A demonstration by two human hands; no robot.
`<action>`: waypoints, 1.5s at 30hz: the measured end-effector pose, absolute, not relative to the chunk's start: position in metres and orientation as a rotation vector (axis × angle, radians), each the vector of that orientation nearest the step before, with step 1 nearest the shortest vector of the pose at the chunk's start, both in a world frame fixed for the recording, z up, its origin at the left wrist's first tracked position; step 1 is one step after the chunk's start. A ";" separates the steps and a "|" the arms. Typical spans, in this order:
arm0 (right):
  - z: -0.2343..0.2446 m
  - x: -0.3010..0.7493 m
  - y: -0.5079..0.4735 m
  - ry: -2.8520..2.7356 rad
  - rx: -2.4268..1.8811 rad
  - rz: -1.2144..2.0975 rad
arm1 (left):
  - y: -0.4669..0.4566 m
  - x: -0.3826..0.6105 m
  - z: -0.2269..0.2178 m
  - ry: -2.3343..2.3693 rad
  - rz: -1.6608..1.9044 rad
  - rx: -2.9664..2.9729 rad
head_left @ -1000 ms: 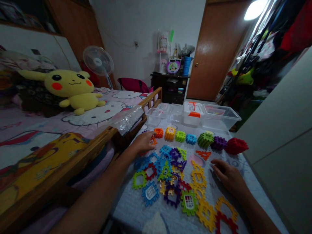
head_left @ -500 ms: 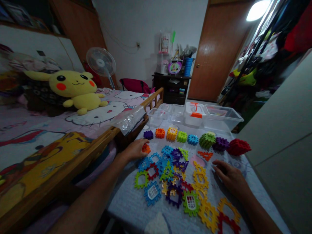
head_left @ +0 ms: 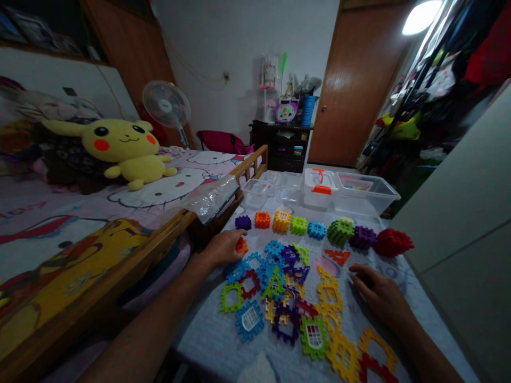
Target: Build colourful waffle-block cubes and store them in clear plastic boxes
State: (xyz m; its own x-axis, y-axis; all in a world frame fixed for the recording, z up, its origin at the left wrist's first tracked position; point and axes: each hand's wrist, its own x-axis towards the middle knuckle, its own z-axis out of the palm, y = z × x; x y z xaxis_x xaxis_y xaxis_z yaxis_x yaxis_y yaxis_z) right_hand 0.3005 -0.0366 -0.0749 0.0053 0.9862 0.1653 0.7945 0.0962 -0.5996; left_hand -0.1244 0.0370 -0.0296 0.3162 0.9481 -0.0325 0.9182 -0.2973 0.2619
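At the table's left side, my left hand (head_left: 227, 248) has its fingers closed on an orange building block (head_left: 241, 245), partly hidden by the fingers. My right hand (head_left: 371, 284) lies at the right with nothing in it, fingers loosely stretched out. Nearest to it are an orange triangular piece (head_left: 337, 257) and yellow pieces (head_left: 330, 293). Loose toothed plastic pieces spread between the hands, among them a blue window piece (head_left: 250, 320), a green window piece (head_left: 314, 338) and a purple frame (head_left: 286, 323).
Sorted stacks form a row behind the loose pieces, from a purple stack (head_left: 243, 222) to a red stack (head_left: 394, 242). Clear plastic boxes (head_left: 365, 194) and a lidded box (head_left: 318, 187) stand at the back. A wooden bed rail (head_left: 175, 226) runs along the left.
Hardly anything differs. The view shifts slightly, and my left hand stays on the orange block while my right hand keeps its place.
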 end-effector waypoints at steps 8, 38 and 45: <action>-0.073 0.299 -0.037 -1.830 -1.734 0.477 | 0.086 -0.096 0.002 1.544 0.439 2.484; -0.073 0.298 -0.039 -1.820 -1.736 0.457 | 0.150 -0.069 -0.006 1.435 0.078 2.370; -0.070 0.297 -0.039 -1.835 -1.728 0.467 | 0.149 -0.069 -0.004 1.409 0.096 2.400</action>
State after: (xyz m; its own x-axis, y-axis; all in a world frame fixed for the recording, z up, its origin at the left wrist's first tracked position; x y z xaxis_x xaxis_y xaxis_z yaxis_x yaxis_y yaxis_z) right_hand 0.2973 -0.0389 -0.0704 -0.0021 0.9862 0.1657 0.7873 0.1038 -0.6078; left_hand -0.0687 0.1489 -0.0035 0.5017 0.8568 -0.1194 0.8328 -0.4411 0.3346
